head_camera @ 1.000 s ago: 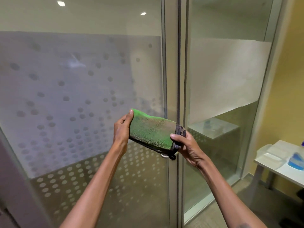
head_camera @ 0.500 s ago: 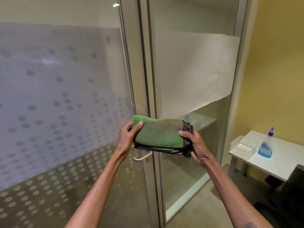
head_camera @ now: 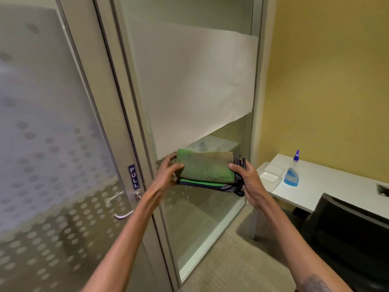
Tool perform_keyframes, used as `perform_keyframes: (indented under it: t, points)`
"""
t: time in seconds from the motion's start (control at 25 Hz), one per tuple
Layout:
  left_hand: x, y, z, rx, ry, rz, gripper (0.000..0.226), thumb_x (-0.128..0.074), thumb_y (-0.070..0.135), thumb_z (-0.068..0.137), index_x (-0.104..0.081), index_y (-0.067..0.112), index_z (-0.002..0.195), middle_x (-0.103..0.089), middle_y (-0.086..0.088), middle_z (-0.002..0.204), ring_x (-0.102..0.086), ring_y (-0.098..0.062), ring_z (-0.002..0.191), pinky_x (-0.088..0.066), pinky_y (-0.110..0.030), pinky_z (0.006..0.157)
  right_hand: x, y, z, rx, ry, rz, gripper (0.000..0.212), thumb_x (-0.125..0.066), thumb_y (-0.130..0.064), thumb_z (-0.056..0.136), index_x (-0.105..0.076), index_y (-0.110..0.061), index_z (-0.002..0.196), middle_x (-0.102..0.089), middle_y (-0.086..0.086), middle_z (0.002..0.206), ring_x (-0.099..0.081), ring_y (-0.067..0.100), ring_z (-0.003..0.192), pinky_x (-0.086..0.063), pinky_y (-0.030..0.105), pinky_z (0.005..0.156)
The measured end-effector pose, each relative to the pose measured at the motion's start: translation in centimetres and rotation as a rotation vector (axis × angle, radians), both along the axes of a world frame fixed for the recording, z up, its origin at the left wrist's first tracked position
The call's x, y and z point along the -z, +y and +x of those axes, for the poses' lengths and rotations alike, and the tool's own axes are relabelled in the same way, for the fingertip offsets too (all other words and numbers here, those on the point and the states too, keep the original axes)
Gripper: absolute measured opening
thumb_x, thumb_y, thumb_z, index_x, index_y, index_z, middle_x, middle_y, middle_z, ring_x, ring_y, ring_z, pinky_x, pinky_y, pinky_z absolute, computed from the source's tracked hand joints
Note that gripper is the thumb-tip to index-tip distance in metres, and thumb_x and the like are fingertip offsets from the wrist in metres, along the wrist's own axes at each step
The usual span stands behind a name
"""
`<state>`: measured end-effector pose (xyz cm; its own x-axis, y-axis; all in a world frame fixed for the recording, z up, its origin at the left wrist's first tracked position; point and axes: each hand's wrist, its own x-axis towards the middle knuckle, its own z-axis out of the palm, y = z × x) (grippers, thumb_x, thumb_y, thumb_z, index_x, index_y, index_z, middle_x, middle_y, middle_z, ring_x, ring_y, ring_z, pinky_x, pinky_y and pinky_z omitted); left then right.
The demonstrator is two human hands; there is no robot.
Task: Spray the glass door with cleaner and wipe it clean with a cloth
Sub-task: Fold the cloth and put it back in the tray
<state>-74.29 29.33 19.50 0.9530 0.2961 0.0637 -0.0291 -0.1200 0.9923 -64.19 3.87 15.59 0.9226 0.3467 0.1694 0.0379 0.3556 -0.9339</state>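
Before the frosted glass door (head_camera: 37, 144), I am watching two bare hands holding a folded green microfibre cloth (head_camera: 205, 167) level at about chest height. The left hand (head_camera: 168, 172) is gripping the cloth's left end, thumb curled over the top and fingers tucked beneath; the right hand (head_camera: 245, 178) is pinching the right end, thumb on the green face and fingers wrapped around the dark bound edges. The cloth is sitting in several layers, its upper face greyed with grime, a small hanging loop dangling below the right corner. I am judging it to be light, soft and floppy: held by one corner it would unfold, so it is best taken flat across the palm, folds together, a cleaner face turned outward. Nothing is touching the glass at this moment. Just behind the hands, the door's metal stile is carrying a blue PULL sign (head_camera: 133, 177) above a lever handle (head_camera: 124, 216), with the dotted frosting spreading off to the left. Beyond the cloth, a fixed side panel (head_camera: 200, 81) with a plain frosted band is standing beside the door. Farther right, a spray bottle (head_camera: 291, 174) of blue cleaner is standing on a white table (head_camera: 328, 186) next to a clear plastic container (head_camera: 270, 175), well apart from both hands, against a yellow wall (head_camera: 328, 81). A dark chair (head_camera: 347, 228) is waiting in front of the table.
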Motion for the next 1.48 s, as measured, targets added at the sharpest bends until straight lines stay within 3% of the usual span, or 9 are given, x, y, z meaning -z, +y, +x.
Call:
perform_keyframes:
  t: [0.2,0.36,0.52,0.6,0.72,0.88,1.08,1.24,1.48]
  points:
    - [2.2,-2.4,8.8,0.049,0.092,-0.142,0.048,-0.074,0.027,0.088,-0.060,0.017,0.133,-0.068,-0.009,0.126,-0.065,-0.028,0.113,-0.059,-0.044,0.092,1.5,-3.4,6.0,0.078,0.045,-0.029,0.055,-0.088,-0.036,0.072,-0.069,-0.019,0.120,-0.077,0.010,0.115,-0.076,0.025,0.102,-0.062,0.033,0.079]
    - [3.3,-3.6,17.2,0.105,0.117,-0.160,0.039,-0.078,0.022,0.084,-0.071,0.012,0.120,-0.076,-0.005,0.112,-0.072,-0.011,0.088,-0.058,-0.019,0.063,1.8,-5.2,11.9,0.136,0.061,-0.060,0.036,-0.086,-0.033,0.075,-0.075,-0.028,0.109,-0.080,0.005,0.107,-0.078,0.018,0.092,-0.062,0.027,0.072]
    - [4.1,-5.1,26.5,0.162,0.098,-0.175,0.039,-0.074,0.020,0.089,-0.064,0.013,0.126,-0.070,-0.009,0.121,-0.069,-0.022,0.108,-0.057,-0.030,0.082,1.5,-6.9,19.0,0.199,0.049,-0.189,0.029,-0.078,-0.032,0.087,-0.072,-0.032,0.115,-0.078,-0.001,0.113,-0.075,0.018,0.103,-0.061,0.035,0.084]
    - [4.9,-6.1,30.8,0.177,0.079,-0.160,0.036,-0.073,0.022,0.090,-0.062,0.017,0.124,-0.070,-0.008,0.121,-0.070,-0.019,0.103,-0.058,-0.029,0.078,1.9,-7.9,22.1,0.234,0.047,-0.240,0.029,-0.075,-0.034,0.090,-0.070,-0.032,0.119,-0.076,0.001,0.118,-0.073,0.021,0.109,-0.060,0.039,0.092]
    - [6.8,-7.8,36.4,0.203,0.091,-0.121,0.035,-0.074,0.024,0.090,-0.061,0.022,0.123,-0.071,-0.010,0.120,-0.073,-0.012,0.094,-0.060,-0.025,0.070,2.7,-9.6,25.8,0.299,0.082,-0.289,0.031,-0.074,-0.034,0.092,-0.068,-0.030,0.122,-0.077,0.001,0.116,-0.073,0.024,0.109,-0.060,0.032,0.080]
    - [9.1,-10.5,43.1,0.246,0.164,-0.150,0.060,-0.078,0.021,0.086,-0.053,0.020,0.141,-0.063,-0.009,0.131,-0.066,-0.025,0.116,-0.058,-0.036,0.086,4.2,-12.1,29.9,0.387,0.145,-0.302,0.027,-0.073,-0.031,0.094,-0.068,-0.028,0.120,-0.077,0.001,0.112,-0.075,0.025,0.105,-0.058,0.026,0.071]
    - [11.7,-14.0,51.2,0.231,0.232,-0.165,0.052,-0.080,0.008,0.083,-0.063,0.006,0.131,-0.075,0.003,0.099,-0.072,-0.007,0.083,-0.057,-0.016,0.063,6.5,-15.6,36.2,0.290,0.271,-0.345,0.030,-0.061,-0.030,0.102,-0.060,-0.029,0.133,-0.073,0.003,0.123,-0.070,0.024,0.112,-0.061,0.037,0.078]
    - [13.8,-16.6,57.7,0.161,0.266,-0.133,0.050,-0.081,0.004,0.081,-0.065,0.005,0.128,-0.075,-0.009,0.109,-0.072,-0.022,0.099,-0.059,-0.032,0.089,8.1,-18.4,43.2,0.238,0.341,-0.365,0.029,-0.063,-0.013,0.100,-0.064,-0.023,0.128,-0.074,0.009,0.117,-0.070,0.026,0.105,-0.062,0.040,0.083]
    - [16.7,-21.3,65.7,-0.006,0.303,0.067,0.050,-0.087,0.016,0.075,-0.072,0.010,0.123,-0.077,-0.009,0.110,-0.072,-0.021,0.097,-0.058,-0.034,0.094,11.5,-21.3,52.5,0.325,0.444,-0.441,0.029,-0.069,-0.013,0.097,-0.067,-0.016,0.125,-0.072,0.012,0.109,-0.069,0.025,0.095,-0.059,0.032,0.069]
